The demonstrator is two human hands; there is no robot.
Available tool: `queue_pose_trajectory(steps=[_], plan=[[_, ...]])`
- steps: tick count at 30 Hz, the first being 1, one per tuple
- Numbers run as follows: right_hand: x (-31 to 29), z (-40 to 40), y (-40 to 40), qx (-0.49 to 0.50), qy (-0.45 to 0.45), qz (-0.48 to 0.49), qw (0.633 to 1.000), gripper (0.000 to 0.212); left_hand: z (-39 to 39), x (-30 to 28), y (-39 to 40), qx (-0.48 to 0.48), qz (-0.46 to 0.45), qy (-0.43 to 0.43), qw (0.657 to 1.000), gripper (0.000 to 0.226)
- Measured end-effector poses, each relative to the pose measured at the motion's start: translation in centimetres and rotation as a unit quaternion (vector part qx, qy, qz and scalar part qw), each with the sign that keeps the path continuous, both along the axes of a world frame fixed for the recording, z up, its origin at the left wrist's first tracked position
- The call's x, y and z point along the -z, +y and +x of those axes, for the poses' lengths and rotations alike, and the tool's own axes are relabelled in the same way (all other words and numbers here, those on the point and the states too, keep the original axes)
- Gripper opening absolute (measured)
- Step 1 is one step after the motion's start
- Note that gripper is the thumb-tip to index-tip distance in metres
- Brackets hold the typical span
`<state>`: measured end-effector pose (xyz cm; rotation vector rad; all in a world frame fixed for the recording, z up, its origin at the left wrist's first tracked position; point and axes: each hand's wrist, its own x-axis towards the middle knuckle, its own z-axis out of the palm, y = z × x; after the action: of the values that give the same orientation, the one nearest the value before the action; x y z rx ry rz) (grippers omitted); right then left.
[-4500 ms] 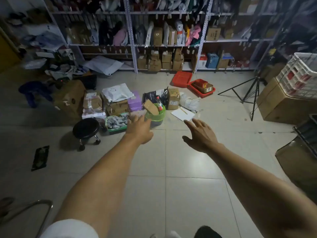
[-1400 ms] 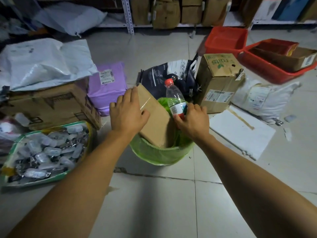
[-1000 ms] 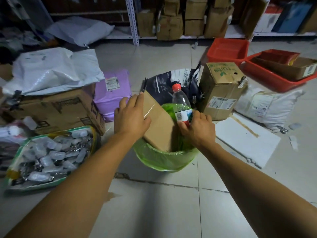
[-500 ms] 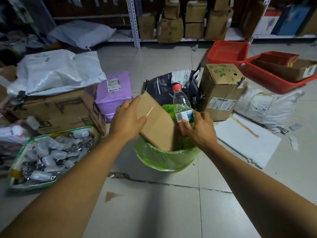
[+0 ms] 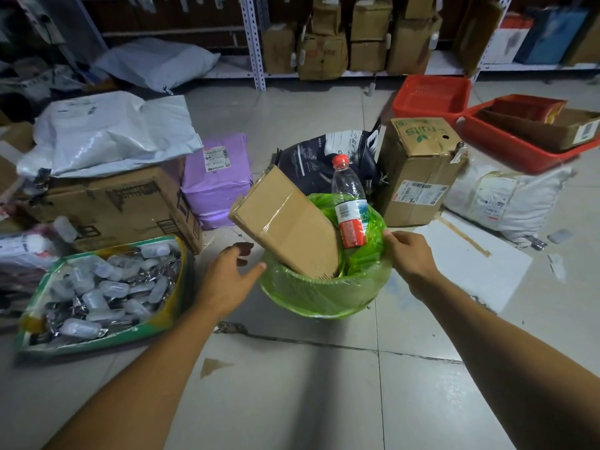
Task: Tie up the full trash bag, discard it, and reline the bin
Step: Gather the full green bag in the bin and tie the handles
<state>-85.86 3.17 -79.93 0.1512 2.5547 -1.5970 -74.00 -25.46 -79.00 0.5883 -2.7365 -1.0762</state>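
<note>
Over the bin, green bag bulges, untied.

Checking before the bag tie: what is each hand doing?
Left hand: open, holding nothing.
Right hand: pinching the green trash bag rim.

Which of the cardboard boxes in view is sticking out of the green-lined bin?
The flat, taped brown cardboard box, leaning tilted inside the green plastic trash bag beside the red-capped clear plastic bottle. The other boxes rest on the floor or shelves.
</note>
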Motion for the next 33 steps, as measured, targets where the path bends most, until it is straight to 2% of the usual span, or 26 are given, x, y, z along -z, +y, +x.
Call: queue_pose_trajectory(steps=[3,7,11,16,22,27,30,33], plan=[[-0.1,-0.1,0.0,0.031,0.012,0.009,0.999,0.038,-1.0,0.5,1.3,-0.012,0.106,-0.017,0.994,0.032],[-0.1,0.0,-0.3,0.079,0.003,0.006,0.997,0.036,-1.6,0.7,1.6,-0.037,0.218,0.001,0.975,0.019],[-0.4,0.4,-0.3,0.099,-0.020,0.019,0.995,0.041,-1.5,1.0,1.8,-0.054,0.228,0.005,0.972,0.018],[-1.3,0.7,-0.4,0.089,-0.065,0.023,0.994,0.034,-0.9,1.0,3.2,-0.113,0.245,0.015,0.963,0.014],[-1.7,1.0,-0.7,0.089,-0.078,0.018,0.993,0.031,-1.0,1.5,2.7,-0.141,0.332,-0.034,0.932,0.009],[-1.4,1.5,-0.2,0.095,-0.069,-0.037,0.992,0.033,-0.7,0.6,2.4,-0.173,0.379,-0.014,0.909,0.017],[-1.0,1.8,0.1,0.125,-0.108,-0.106,0.981,0.036,-0.1,0.3,2.2,-0.166,0.413,-0.029,0.895,0.018],[-0.4,2.0,0.2,0.110,-0.174,-0.103,0.973,0.032,0.6,0.1,1.9,-0.128,0.428,-0.056,0.893,0.007]])
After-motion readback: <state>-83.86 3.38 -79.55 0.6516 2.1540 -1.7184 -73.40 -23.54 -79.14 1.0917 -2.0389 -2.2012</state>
